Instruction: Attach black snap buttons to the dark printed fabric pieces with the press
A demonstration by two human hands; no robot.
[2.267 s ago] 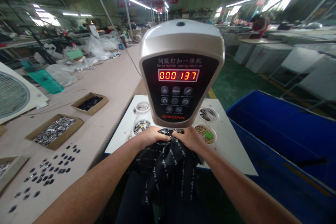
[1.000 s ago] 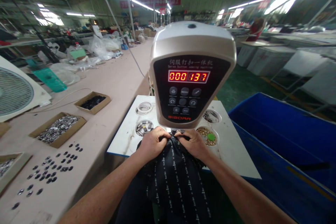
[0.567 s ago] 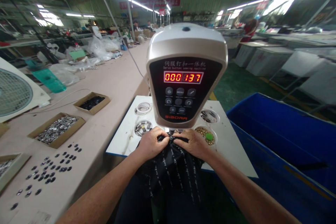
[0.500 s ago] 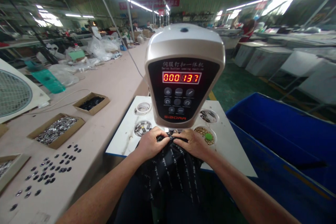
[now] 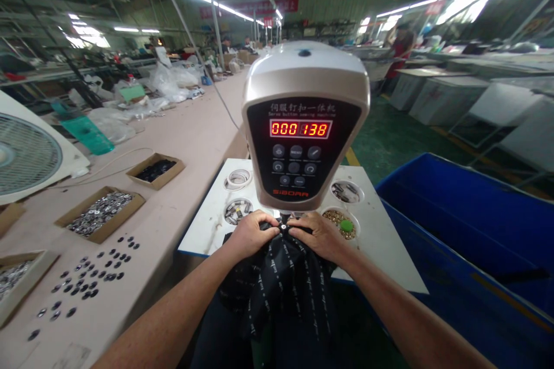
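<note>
Counter [image 5: 300, 129] now reads 138; hands [image 5: 283, 233] still pinch black garment [image 5: 288, 282] between them

Both hands [image 5: 285, 236] on black fabric [image 5: 285, 282] under button machine [image 5: 306, 127].

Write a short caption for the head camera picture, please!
Both hands pinch black printed fabric under a white button machine.

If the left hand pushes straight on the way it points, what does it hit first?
Probably the right hand: the left hand points inward across the bunched fabric under the machine; depth unclear.
</note>
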